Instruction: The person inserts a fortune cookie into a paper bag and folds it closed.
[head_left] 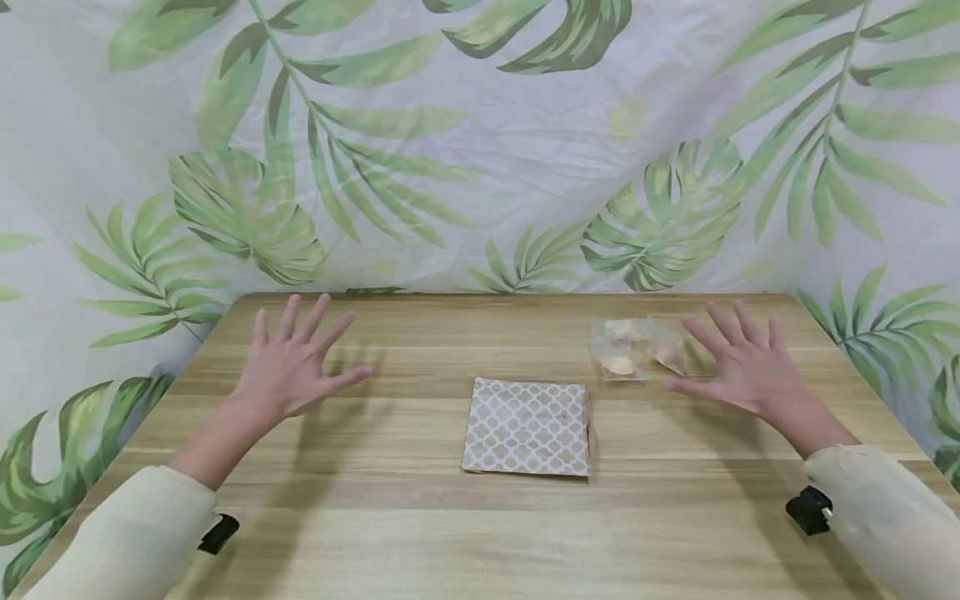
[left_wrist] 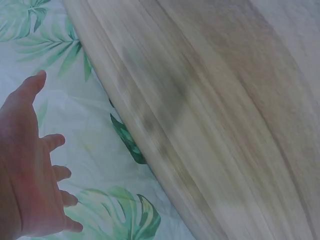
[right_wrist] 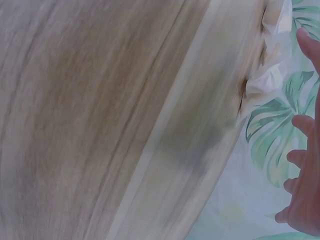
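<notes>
Both hands are held above the table with fingers spread and nothing in them. My left hand (head_left: 288,367) is over the left side, its shadow falling on the wood; in the left wrist view that hand (left_wrist: 32,165) shows its spread fingers. Over the right side is my right hand (head_left: 750,367), its fingertips close to several small clear packets (head_left: 622,365) with pale, rounded pieces inside. The right wrist view shows the packets (right_wrist: 270,77) near that hand (right_wrist: 305,185). Between the hands lies a flat, square patterned packet (head_left: 527,427) in beige and white, its right edge slightly raised.
The wood-grain table (head_left: 420,533) has rounded far corners. Behind it and at its sides hangs a white cloth (head_left: 525,167) printed with green leaves. Dark wrist devices (head_left: 810,510) sit under both pale sleeves (head_left: 885,508).
</notes>
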